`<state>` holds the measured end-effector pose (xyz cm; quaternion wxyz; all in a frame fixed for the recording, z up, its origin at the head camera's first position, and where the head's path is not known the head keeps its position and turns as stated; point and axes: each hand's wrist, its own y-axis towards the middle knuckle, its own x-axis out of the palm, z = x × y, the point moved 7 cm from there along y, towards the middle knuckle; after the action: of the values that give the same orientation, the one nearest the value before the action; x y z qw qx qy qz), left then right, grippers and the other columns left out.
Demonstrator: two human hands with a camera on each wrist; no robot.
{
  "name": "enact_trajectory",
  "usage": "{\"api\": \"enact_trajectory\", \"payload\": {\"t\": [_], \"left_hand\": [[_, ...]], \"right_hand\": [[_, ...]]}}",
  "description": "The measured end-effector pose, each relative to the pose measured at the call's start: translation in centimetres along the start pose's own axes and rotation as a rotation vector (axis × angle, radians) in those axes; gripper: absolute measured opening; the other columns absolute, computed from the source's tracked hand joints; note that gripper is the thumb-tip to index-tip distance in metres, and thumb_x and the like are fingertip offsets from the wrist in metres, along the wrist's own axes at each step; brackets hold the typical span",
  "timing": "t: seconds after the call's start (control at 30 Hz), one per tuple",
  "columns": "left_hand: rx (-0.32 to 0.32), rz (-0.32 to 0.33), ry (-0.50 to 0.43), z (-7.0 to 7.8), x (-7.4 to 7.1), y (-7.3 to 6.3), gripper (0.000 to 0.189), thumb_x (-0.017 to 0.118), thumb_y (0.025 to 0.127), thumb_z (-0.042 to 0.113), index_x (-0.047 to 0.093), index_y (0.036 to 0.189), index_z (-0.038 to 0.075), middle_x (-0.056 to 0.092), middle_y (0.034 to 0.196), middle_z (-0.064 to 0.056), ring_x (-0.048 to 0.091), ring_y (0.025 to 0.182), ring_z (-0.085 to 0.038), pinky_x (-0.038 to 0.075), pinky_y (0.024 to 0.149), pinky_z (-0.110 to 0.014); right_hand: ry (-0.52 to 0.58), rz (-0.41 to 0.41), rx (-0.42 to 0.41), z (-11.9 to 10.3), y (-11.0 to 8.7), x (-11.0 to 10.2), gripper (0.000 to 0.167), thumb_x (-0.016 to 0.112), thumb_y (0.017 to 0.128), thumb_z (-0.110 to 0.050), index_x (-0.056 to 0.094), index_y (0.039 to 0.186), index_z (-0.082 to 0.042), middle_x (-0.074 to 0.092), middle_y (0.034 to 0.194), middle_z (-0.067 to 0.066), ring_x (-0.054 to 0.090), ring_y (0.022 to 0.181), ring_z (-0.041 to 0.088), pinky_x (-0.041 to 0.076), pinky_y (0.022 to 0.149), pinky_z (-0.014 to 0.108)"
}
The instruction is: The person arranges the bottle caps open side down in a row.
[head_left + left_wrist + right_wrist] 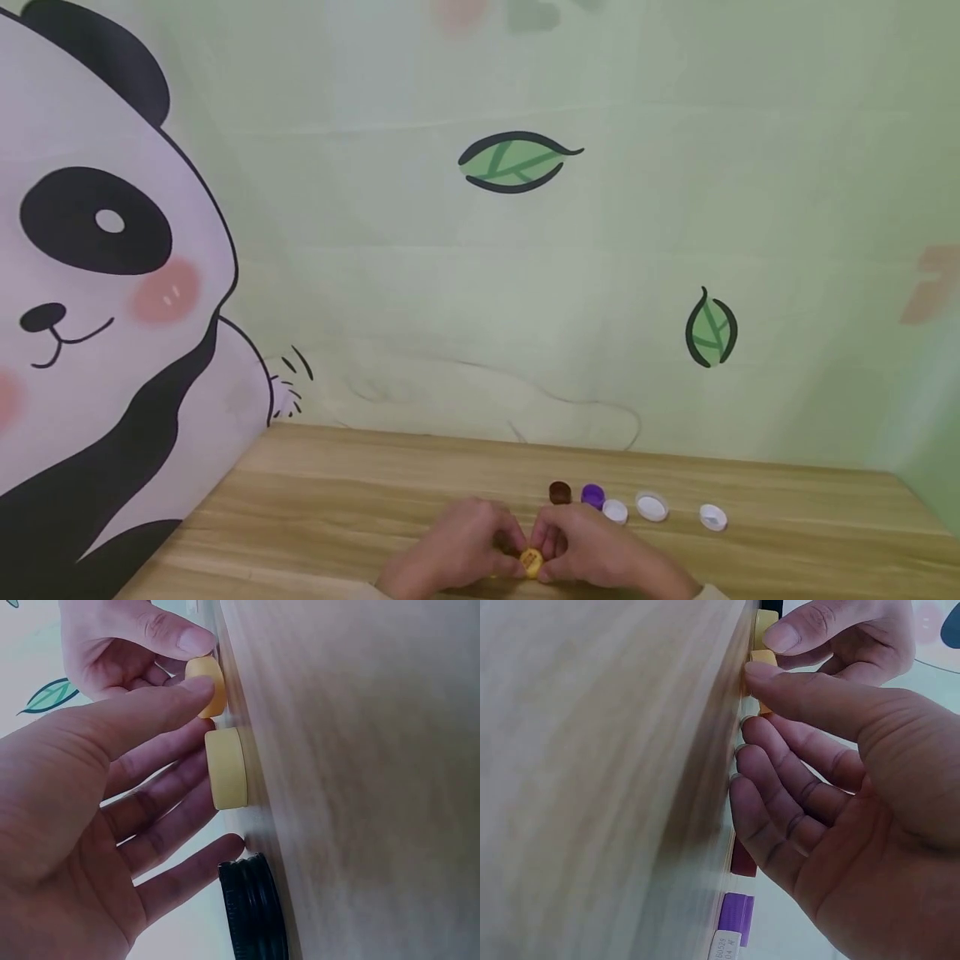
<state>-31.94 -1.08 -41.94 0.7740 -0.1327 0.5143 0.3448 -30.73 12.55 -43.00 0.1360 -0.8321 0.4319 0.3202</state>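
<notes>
An orange-yellow bottle cap point(532, 563) with dark print on its top is between my two hands, low over the table. My left hand point(472, 546) pinches it from the left with thumb and fingers; in the left wrist view the thumb lies across the cap's side point(212, 701). From the right, my right hand point(592, 546) pinches the same cap, its other fingers loosely bent near the tabletop. Beside the left fingertips, a paler yellow cap point(226, 769) stands on the wood, and a black ridged cap point(253, 907) sits near the little finger.
Behind the right hand lie a brown cap point(559, 492), a purple cap point(592, 497) and a white cap point(615, 512). Farther right are a white cap with a clear rim point(652, 506) and another white cap point(713, 517). A printed panda wall point(405, 317) borders the wooden table point(337, 475).
</notes>
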Motion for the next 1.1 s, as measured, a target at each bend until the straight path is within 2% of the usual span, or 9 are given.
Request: {"api": "enact_trajectory", "payload": {"t": [0.43, 0.53, 0.63, 0.7, 0.77, 0.9, 1.0, 1.1], "left_hand": [[0.045, 0.021, 0.085, 0.1, 0.1, 0.4, 0.019, 0.095, 0.081, 0.027, 0.084, 0.094, 0.020, 0.066, 0.088, 0.019, 0.059, 0.082, 0.005, 0.049, 0.072, -0.016], [0.056, 0.010, 0.045, 0.0, 0.0, 0.2, 0.019, 0.094, 0.082, 0.029, 0.084, 0.095, 0.019, 0.066, 0.088, 0.019, 0.059, 0.082, 0.006, 0.050, 0.074, -0.017], [0.062, -0.007, -0.059, -0.8, 0.0, 0.4, 0.017, 0.092, 0.085, 0.026, 0.084, 0.096, 0.016, 0.070, 0.090, 0.017, 0.062, 0.084, 0.003, 0.052, 0.075, -0.019], [0.047, -0.007, -0.120, -1.5, 0.0, 0.8, 0.016, 0.089, 0.088, 0.023, 0.083, 0.099, 0.012, 0.074, 0.092, 0.013, 0.065, 0.086, 0.001, 0.054, 0.074, -0.022], [0.003, 0.000, -0.178, -2.0, -0.4, 1.2, 0.018, 0.087, 0.090, 0.021, 0.082, 0.102, 0.009, 0.077, 0.095, 0.009, 0.067, 0.087, -0.001, 0.055, 0.075, -0.025], [-0.075, 0.051, -0.216, -1.9, -1.2, 2.1, 0.023, 0.087, 0.090, 0.020, 0.080, 0.108, 0.007, 0.077, 0.095, 0.005, 0.069, 0.087, -0.005, 0.057, 0.079, -0.029], [-0.106, 0.105, -0.223, -1.7, -1.5, 3.1, 0.028, 0.088, 0.088, 0.021, 0.079, 0.111, 0.008, 0.077, 0.097, 0.003, 0.069, 0.087, -0.007, 0.057, 0.080, -0.031], [-0.131, 0.137, -0.226, -1.7, -1.0, 3.9, 0.032, 0.088, 0.088, 0.021, 0.078, 0.115, 0.006, 0.078, 0.103, -0.002, 0.071, 0.092, -0.014, 0.057, 0.082, -0.033]], "right_hand": [[-0.016, 0.003, -0.039, 0.2, -0.1, -0.5, 0.024, 0.088, 0.084, -0.003, 0.069, 0.095, -0.014, 0.064, 0.082, -0.010, 0.058, 0.075, 0.001, 0.052, 0.070, 0.022], [0.008, 0.007, -0.038, 0.3, -0.1, -0.6, 0.025, 0.089, 0.083, -0.003, 0.069, 0.096, -0.012, 0.065, 0.084, -0.008, 0.059, 0.076, 0.002, 0.052, 0.070, 0.022], [0.014, 0.045, -0.044, 0.4, -0.2, -1.3, 0.024, 0.089, 0.084, -0.004, 0.070, 0.097, -0.010, 0.066, 0.085, -0.007, 0.060, 0.077, 0.002, 0.053, 0.070, 0.023], [-0.007, 0.096, -0.047, 0.6, -0.3, -2.3, 0.021, 0.087, 0.086, -0.005, 0.071, 0.098, -0.009, 0.067, 0.088, -0.006, 0.060, 0.079, 0.004, 0.053, 0.071, 0.024], [-0.045, 0.163, -0.036, 0.9, -0.5, -3.6, 0.018, 0.086, 0.088, -0.006, 0.072, 0.098, -0.009, 0.069, 0.091, -0.005, 0.060, 0.080, 0.006, 0.053, 0.071, 0.025], [-0.138, 0.275, 0.001, 1.8, -0.8, -6.1, 0.015, 0.083, 0.091, -0.007, 0.072, 0.101, -0.009, 0.071, 0.098, -0.002, 0.066, 0.091, 0.019, 0.057, 0.079, 0.036], [-0.188, 0.303, 0.015, 2.3, -0.8, -7.2, 0.017, 0.083, 0.091, -0.006, 0.073, 0.104, -0.007, 0.072, 0.105, 0.002, 0.068, 0.103, 0.031, 0.058, 0.089, 0.050], [-0.238, 0.297, 0.006, 2.6, -0.4, -7.2, 0.022, 0.084, 0.090, -0.007, 0.073, 0.109, -0.006, 0.071, 0.112, 0.005, 0.066, 0.111, 0.037, 0.054, 0.095, 0.057]]}}
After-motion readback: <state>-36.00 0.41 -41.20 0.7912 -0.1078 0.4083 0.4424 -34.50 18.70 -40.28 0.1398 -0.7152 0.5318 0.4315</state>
